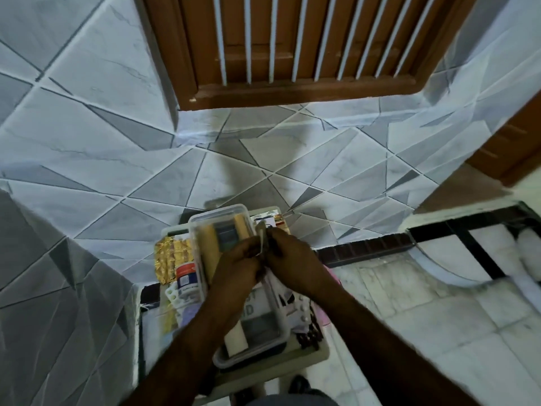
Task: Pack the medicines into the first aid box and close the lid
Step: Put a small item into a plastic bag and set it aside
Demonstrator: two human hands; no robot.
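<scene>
The left hand (pixel 240 260) and right hand (pixel 289 256) are closed together around a thin silvery medicine strip (pixel 261 235), pinching it just above the clear plastic first aid box (pixel 257 332). Its transparent lid (pixel 222 227) stands open behind. Best to slide the strip in flat, beside the white roll (pixel 237 336), so the lid shuts cleanly. Gold foil strips (pixel 172 253) wait left.

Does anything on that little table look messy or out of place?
Yes. Medicines lie scattered outside the open first aid box: gold foil strips and a white bottle to its left. Both hands hold a small packet together.
</scene>
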